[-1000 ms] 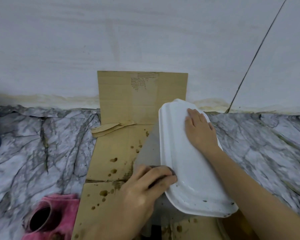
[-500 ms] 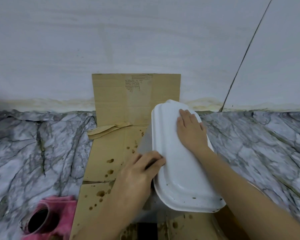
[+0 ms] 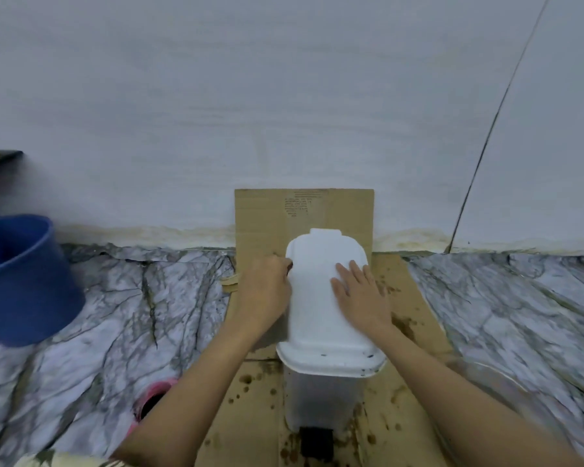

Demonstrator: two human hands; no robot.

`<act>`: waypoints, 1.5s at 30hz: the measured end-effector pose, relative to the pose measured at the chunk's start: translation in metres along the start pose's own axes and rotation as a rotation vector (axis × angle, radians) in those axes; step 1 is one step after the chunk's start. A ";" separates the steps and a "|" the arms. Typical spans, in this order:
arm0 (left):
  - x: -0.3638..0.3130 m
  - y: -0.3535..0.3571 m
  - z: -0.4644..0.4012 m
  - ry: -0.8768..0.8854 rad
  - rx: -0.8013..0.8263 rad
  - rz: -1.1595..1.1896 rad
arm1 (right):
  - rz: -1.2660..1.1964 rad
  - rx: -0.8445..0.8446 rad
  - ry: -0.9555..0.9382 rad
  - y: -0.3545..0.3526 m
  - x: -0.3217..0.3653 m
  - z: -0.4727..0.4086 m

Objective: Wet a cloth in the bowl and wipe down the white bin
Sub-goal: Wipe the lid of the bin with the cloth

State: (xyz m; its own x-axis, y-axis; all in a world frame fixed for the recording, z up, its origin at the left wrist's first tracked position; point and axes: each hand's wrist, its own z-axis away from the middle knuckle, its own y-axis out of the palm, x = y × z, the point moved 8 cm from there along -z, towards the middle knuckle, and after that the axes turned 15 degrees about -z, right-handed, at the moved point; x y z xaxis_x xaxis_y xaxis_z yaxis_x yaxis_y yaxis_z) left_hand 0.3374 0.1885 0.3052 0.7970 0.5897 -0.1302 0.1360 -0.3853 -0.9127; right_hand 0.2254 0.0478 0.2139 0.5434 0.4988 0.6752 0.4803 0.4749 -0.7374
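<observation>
White bin [image 3: 321,318], upright on a flattened sheet of cardboard [image 3: 260,426] spread over the marble-patterned floor [image 3: 115,332], its lid closed and dotted with a few dark specks along the near rim. A dark foot pedal [image 3: 316,444] projects from the base of the bin toward the viewer. Right hand [image 3: 359,291]: laid flat on the lid, fingers straight and spread, pointing toward the wall. Left hand [image 3: 267,284]: pressed against the left side of the bin just below the lid edge, fingers curled; a small dark patch shows at the fingertips where they meet the bin, but whether this is a cloth cannot be told, and so neither can what the hand grips, if anything. The cardboard runs up against the pale wall [image 3: 284,96] behind the bin and carries many brown spots, thickest to the right of the bin and along the near edge. Blue bowl [image 3: 17,278]: tilted and blurred at the far left, well apart from the bin. A pink object with a dark round opening [image 3: 154,397] lies on the floor, partly hidden by the left forearm. A clear curved rim [image 3: 506,375] shows near the right forearm.
</observation>
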 end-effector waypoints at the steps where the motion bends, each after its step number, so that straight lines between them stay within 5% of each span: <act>1: -0.003 -0.009 -0.008 -0.014 -0.026 0.007 | 0.004 0.000 0.008 0.000 0.001 -0.001; 4: -0.024 -0.014 -0.032 0.015 0.019 0.167 | 0.012 -0.003 0.017 -0.002 0.004 -0.003; 6: -0.041 0.018 -0.032 0.032 0.273 0.413 | 0.019 -0.020 -0.006 -0.004 0.004 -0.002; 8: -0.054 0.064 -0.014 0.039 0.502 0.402 | 0.014 -0.029 -0.021 -0.006 0.003 -0.002; 13: -0.030 0.102 -0.028 -0.080 0.292 0.166 | 0.005 -0.040 -0.023 -0.002 -0.001 -0.008; 17: -0.022 0.108 -0.039 -0.148 0.330 0.384 | 0.065 -0.054 -0.018 -0.002 -0.005 -0.010; 23: -0.034 0.089 0.047 -0.077 0.408 0.386 | 0.153 -0.072 -0.015 -0.010 -0.005 -0.010; 27: -0.037 0.063 0.118 -0.095 0.270 0.365 | 0.122 -0.055 -0.021 -0.002 0.007 -0.006; 33: -0.035 0.070 0.102 -0.324 0.203 0.654 | 0.159 -0.073 -0.065 -0.010 0.004 -0.001; 40: -0.028 0.117 0.005 -0.413 0.571 1.231 | 0.136 0.008 0.000 -0.018 -0.035 -0.019; 45: -0.045 0.129 0.025 -0.420 0.504 1.379 | 0.042 -0.035 0.035 -0.037 -0.061 -0.017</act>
State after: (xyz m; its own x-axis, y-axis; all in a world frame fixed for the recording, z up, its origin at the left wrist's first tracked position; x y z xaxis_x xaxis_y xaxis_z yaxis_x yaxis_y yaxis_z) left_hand 0.3046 0.1300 0.1834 -0.1012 0.1703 -0.9802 -0.8268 -0.5624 -0.0124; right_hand 0.1858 -0.0125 0.1995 0.5869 0.4917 0.6433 0.4801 0.4284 -0.7655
